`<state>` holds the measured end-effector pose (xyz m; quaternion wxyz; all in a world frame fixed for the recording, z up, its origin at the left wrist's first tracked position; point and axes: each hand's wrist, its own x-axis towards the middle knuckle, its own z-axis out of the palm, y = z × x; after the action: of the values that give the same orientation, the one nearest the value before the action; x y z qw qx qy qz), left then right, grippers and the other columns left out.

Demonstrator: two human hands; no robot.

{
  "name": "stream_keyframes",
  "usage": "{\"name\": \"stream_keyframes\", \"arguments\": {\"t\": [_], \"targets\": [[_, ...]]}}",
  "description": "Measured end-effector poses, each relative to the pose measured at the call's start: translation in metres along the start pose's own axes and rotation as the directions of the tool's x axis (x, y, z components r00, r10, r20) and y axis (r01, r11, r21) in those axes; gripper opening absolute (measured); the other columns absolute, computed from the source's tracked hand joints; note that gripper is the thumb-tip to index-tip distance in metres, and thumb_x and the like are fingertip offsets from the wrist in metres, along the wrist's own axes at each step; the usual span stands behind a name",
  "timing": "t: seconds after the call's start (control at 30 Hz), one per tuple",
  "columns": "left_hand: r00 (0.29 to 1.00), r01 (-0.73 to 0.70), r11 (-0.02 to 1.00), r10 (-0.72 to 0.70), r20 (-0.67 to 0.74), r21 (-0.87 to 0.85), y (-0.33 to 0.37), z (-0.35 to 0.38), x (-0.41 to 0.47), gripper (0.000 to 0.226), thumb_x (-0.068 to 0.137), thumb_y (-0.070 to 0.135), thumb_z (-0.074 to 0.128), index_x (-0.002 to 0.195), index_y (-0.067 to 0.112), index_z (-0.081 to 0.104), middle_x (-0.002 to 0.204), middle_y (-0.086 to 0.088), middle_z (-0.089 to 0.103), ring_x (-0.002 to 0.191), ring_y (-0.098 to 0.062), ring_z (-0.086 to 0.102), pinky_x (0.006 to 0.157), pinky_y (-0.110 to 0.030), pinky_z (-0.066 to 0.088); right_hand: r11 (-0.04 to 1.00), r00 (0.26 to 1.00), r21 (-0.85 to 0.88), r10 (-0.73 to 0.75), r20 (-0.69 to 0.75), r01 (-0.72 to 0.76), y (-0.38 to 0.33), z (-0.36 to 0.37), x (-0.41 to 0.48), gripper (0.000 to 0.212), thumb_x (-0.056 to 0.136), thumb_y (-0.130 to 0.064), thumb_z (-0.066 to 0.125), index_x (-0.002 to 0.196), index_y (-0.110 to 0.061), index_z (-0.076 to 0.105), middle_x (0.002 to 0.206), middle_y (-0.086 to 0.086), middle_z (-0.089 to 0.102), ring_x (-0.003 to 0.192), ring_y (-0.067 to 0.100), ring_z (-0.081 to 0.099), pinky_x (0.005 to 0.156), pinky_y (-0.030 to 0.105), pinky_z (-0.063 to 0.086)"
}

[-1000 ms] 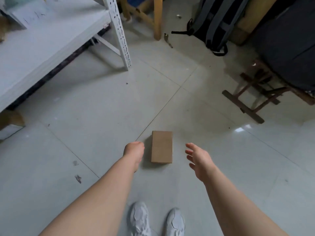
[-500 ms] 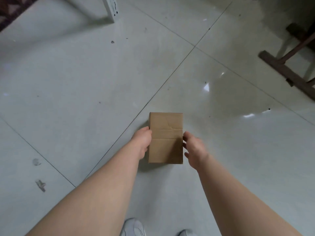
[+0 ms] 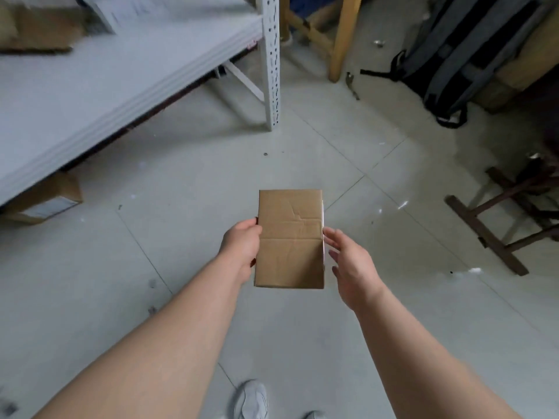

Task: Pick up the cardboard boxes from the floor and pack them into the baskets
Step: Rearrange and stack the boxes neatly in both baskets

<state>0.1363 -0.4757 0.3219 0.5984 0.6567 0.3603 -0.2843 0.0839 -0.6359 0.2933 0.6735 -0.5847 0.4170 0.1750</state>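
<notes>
Box: the cardboard box has come up off the floor tiles since a moment ago, now carried between both hands.
Left hand: clasping its left edge.
Right hand: fingers loosely spread, touching the right edge.
Baskets: none in sight; carrying comes next.
</notes>
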Motion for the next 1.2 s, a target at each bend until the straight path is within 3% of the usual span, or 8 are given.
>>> {"name": "stream_keyframes", "arguments": {"t": [0.1, 0.2, 0.27, 0.37, 0.53, 0.67, 0.9, 1.2], "targets": [[0.997, -0.049, 0.995, 0.044, -0.056, -0.087, 0.058, -0.038, -0.072, 0.033, 0.096, 0.008, 0.046, 0.123, 0.022, 0.059, 0.104, 0.001, 0.069, 0.082, -0.016, 0.061, 0.07, -0.026, 0.045, 0.993, 0.994, -0.074, -0.081, 0.075, 0.087, -0.069, 0.024, -0.073, 0.026, 0.099, -0.028, 0.046, 0.084, -0.03, 0.067, 0.098, -0.014, 0.065, 0.085, -0.006, 0.056, 0.078, 0.019, 0.038], [0.989, -0.115, 0.979, 0.097, -0.114, -0.167, 0.106, -0.083, -0.155, 0.027, 0.097, 0.006, 0.045, 0.105, 0.028, 0.058, 0.087, 0.004, 0.064, 0.071, -0.013, 0.058, 0.066, -0.026, 0.045, 0.952, 0.969, -0.214, -0.185, 0.162, 0.217, -0.126, 0.052, -0.157, 0.029, 0.1, -0.028, 0.045, 0.12, -0.034, 0.065, 0.135, -0.003, 0.055, 0.121, 0.01, 0.051, 0.097, 0.027, 0.039], [0.981, -0.148, 0.964, 0.116, -0.153, -0.22, 0.131, -0.118, -0.214, 0.023, 0.097, 0.006, 0.046, 0.093, 0.026, 0.058, 0.084, 0.003, 0.063, 0.071, -0.014, 0.058, 0.066, -0.027, 0.046, 0.903, 0.924, -0.25, -0.288, 0.25, 0.349, -0.16, 0.071, -0.217, 0.039, 0.102, -0.025, 0.041, 0.138, -0.033, 0.053, 0.139, -0.001, 0.049, 0.131, 0.016, 0.045, 0.105, 0.031, 0.036], [0.965, -0.21, 0.937, 0.151, -0.216, -0.281, 0.153, -0.176, -0.3, 0.022, 0.098, 0.009, 0.047, 0.099, 0.026, 0.062, 0.091, 0.002, 0.066, 0.08, -0.018, 0.061, 0.074, -0.034, 0.05, 0.914, 0.873, -0.17, -0.278, 0.4, 0.368, -0.198, 0.102, -0.308, 0.034, 0.097, -0.041, 0.05, 0.125, -0.031, 0.065, 0.123, -0.011, 0.064, 0.113, 0.01, 0.06, 0.092, 0.029, 0.047], [0.907, -0.345, 0.871, 0.214, -0.364, -0.349, 0.149, -0.275, -0.435, 0.027, 0.097, 0.01, 0.048, 0.116, 0.02, 0.063, 0.103, -0.002, 0.069, 0.089, -0.021, 0.065, 0.079, -0.038, 0.055, 0.883, 0.726, -0.123, -0.285, 0.626, 0.453, -0.224, 0.155, -0.457, 0.037, 0.093, -0.05, 0.057, 0.112, -0.022, 0.073, 0.104, -0.001, 0.075, 0.099, 0.016, 0.071, 0.078, 0.029, 0.055], [0.842, -0.439, 0.807, 0.215, -0.495, -0.396, 0.116, -0.355, -0.528, 0.034, 0.094, 0.006, 0.049, 0.123, 0.019, 0.061, 0.104, -0.004, 0.069, 0.088, -0.023, 0.065, 0.072, -0.034, 0.055, 0.861, 0.575, -0.122, -0.219, 0.788, 0.494, -0.21, 0.202, -0.563, 0.033, 0.097, -0.044, 0.053, 0.105, -0.022, 0.075, 0.103, -0.003, 0.076, 0.095, 0.01, 0.072, 0.077, 0.03, 0.055], [0.693, -0.587, 0.674, 0.132, -0.709, -0.448, 0.022, -0.494, -0.658, 0.026, 0.099, 0.003, 0.046, 0.113, 0.023, 0.055, 0.087, -0.001, 0.063, 0.072, -0.016, 0.059, 0.061, -0.028, 0.048, 0.821, 0.472, -0.232, -0.051, 0.88, 0.522, -0.136, 0.297, -0.731, 0.029, 0.088, -0.048, 0.063, 0.106, -0.027, 0.073, 0.091, -0.01, 0.076, 0.085, 0.011, 0.069, 0.066, 0.028, 0.048], [0.63, -0.558, 0.676, -0.033, -0.776, -0.482, -0.141, -0.673, -0.752, 0.061, 0.092, 0.013, 0.062, 0.145, 0.023, 0.035, 0.132, -0.007, 0.056, 0.103, -0.024, 0.058, 0.074, -0.033, 0.049, 0.879, 0.419, -0.287, 0.113, 0.901, 0.38, 0.025, 0.42, -0.886, 0.013, 0.095, -0.018, 0.058, 0.088, -0.011, 0.066, 0.053, -0.001, 0.068, 0.04, 0.008, 0.062, 0.038, 0.016, 0.044]]}}
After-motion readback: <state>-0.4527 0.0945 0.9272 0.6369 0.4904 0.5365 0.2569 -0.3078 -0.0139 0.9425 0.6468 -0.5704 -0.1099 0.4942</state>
